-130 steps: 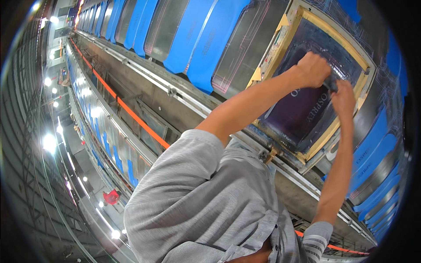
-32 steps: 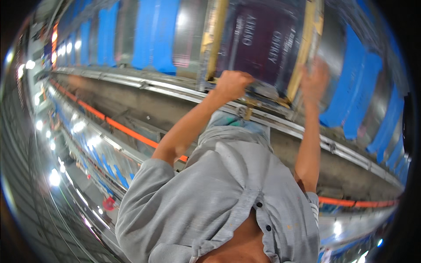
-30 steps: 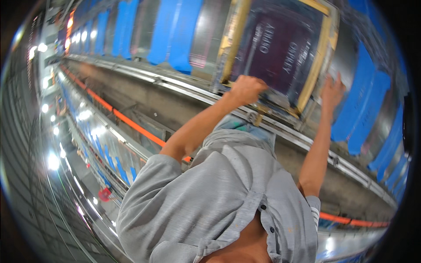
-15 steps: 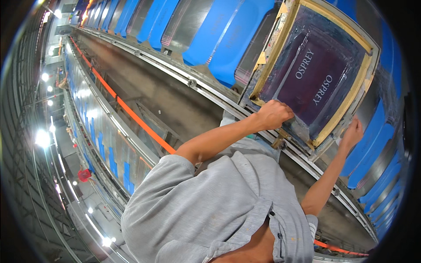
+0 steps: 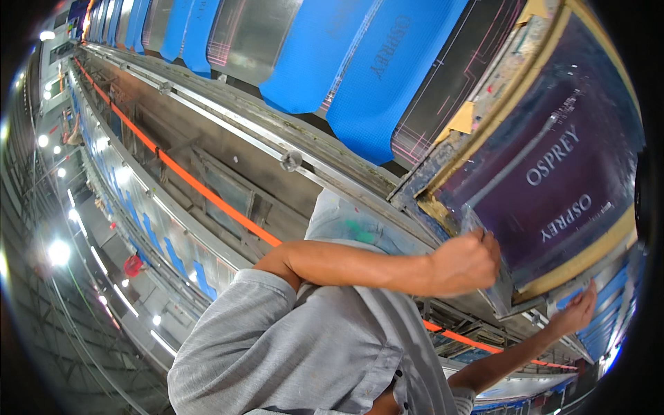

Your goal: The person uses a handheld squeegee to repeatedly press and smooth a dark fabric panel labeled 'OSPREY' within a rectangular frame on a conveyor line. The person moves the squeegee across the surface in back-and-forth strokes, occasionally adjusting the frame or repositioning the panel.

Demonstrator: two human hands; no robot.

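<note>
A screen-printing frame [image 5: 508, 75] with yellow-taped edges lies on the right of the long table. Its dark purple mesh [image 5: 508, 190] carries pale lettering, and a thin ridge runs along its left side. My left hand [image 5: 467, 263] is a closed fist at the frame's near edge, its knuckles up; whatever it grips is hidden beneath the fingers. To the right, my right hand [image 5: 575, 311] is just beyond the frame's near right corner. Its fingers are bent together, and what they hold, if anything, is too small to make out.
Blue fabric panels [image 5: 394, 83] lie in a row over dark boards on the table, left of the frame. A metal rail [image 5: 235, 124] with round knobs borders the table's near edge. Behind me are an orange strip [image 5: 200, 185] and another long table [image 5: 166, 207].
My view has turned, so the frame now appears farther right and closer. My left hand stays at its near edge; my right hand now sits lower beside the near right corner.
</note>
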